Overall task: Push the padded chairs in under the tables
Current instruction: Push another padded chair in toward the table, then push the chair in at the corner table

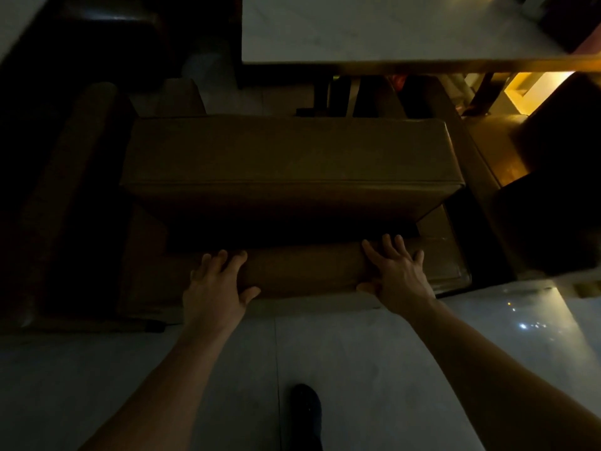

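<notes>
Below, two hands, left (216, 288) and right (398, 278), lie flat and spread on one chair's (292, 151) backrest at frame centre; one table (374, 27) fills upper right.

No legible text, labels or numbers anywhere

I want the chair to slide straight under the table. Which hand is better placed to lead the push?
Neither clearly. The left hand and right hand both lie flat on the backrest top, either side of its middle; the right sits slightly further forward. Push evenly with both.
</notes>
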